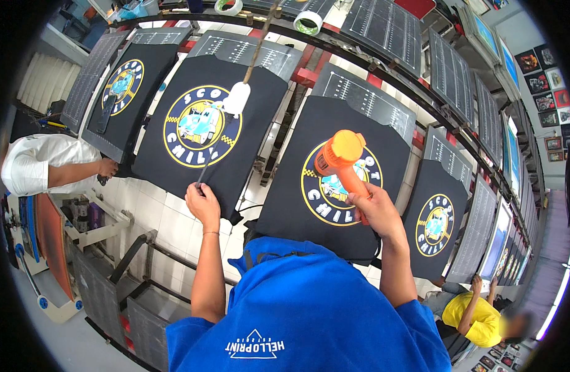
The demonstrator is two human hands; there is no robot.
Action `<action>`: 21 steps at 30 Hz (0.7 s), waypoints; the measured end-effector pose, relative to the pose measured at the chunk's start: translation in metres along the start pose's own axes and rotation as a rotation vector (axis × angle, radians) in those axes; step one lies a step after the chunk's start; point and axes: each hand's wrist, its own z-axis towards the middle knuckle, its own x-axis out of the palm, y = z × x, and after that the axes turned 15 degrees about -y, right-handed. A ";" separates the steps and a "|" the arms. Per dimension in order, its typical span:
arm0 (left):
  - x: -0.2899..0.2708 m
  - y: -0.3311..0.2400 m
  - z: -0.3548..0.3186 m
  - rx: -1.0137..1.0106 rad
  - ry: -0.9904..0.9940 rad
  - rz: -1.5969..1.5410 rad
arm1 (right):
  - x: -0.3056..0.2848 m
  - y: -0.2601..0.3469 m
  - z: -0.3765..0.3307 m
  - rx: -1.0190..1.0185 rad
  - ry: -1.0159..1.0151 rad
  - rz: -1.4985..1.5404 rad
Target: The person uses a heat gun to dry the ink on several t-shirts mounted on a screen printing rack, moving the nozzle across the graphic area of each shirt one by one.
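My right hand [378, 211] is closed around the handle of an orange heat gun [342, 155], held over a black T-shirt [282, 208] with a round yellow, white and blue print. The gun covers part of that print. My left hand [203, 203] pinches a thin dark stick [207, 166], perhaps a fine brush, at the lower edge of another black T-shirt [151, 155] with the same round print. Its tip points up toward the lettering; whether it touches the cloth I cannot tell. Both shirts lie on grey boards.
A white fitting [237, 99] hangs on a brown cord above the left shirt. More printed shirts lie at far left [136, 62] and right [424, 204]. Tape rolls [308, 23] rest on the rail behind. One person in white [49, 164] works at left, another in yellow [483, 319] at lower right.
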 end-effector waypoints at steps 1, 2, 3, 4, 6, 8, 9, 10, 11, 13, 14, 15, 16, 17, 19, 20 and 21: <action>-0.001 0.001 0.001 0.006 -0.041 0.025 | -0.002 0.000 -0.002 0.006 0.000 -0.007; -0.001 0.005 0.003 0.011 -0.081 0.050 | -0.005 0.000 -0.005 0.012 -0.001 -0.014; -0.001 0.009 0.005 0.018 -0.121 0.074 | -0.007 0.000 -0.008 0.018 -0.003 -0.020; -0.005 0.017 0.008 -0.026 -0.051 0.139 | -0.006 -0.001 -0.012 -0.005 -0.025 -0.055; 0.001 0.022 -0.001 -0.086 -0.168 0.286 | -0.019 -0.011 -0.006 0.019 0.017 0.004; 0.007 0.019 0.001 -0.279 -0.155 0.389 | -0.024 -0.015 -0.005 0.020 0.018 0.077; 0.010 0.017 0.003 -0.364 -0.163 0.351 | -0.021 -0.017 -0.007 -0.002 -0.007 0.062; 0.016 0.017 0.003 -0.458 -0.171 0.311 | -0.018 -0.017 -0.008 -0.027 -0.030 0.040; 0.019 0.019 0.002 -0.552 -0.180 0.270 | -0.016 -0.018 -0.009 -0.053 -0.051 0.018; 0.021 0.014 0.000 -0.520 -0.179 0.280 | -0.021 -0.024 -0.005 -0.041 -0.010 0.069; 0.021 0.007 0.001 -0.521 -0.176 0.273 | -0.027 -0.027 -0.003 -0.026 0.017 0.127; 0.021 0.000 0.002 -0.523 -0.174 0.266 | -0.031 -0.029 -0.001 -0.011 0.047 0.184; 0.022 0.003 0.002 -0.505 -0.184 0.245 | -0.030 -0.029 -0.002 -0.027 0.043 0.164; 0.023 0.005 0.003 -0.487 -0.195 0.226 | -0.028 -0.029 -0.004 -0.035 0.032 0.113; 0.021 0.008 0.003 -0.475 -0.204 0.198 | -0.022 -0.028 -0.013 -0.051 0.002 0.013; 0.021 0.006 0.003 -0.481 -0.202 0.190 | -0.023 -0.025 -0.017 -0.033 0.036 0.027; 0.020 0.004 0.003 -0.487 -0.200 0.182 | -0.023 -0.026 -0.015 -0.021 0.073 0.066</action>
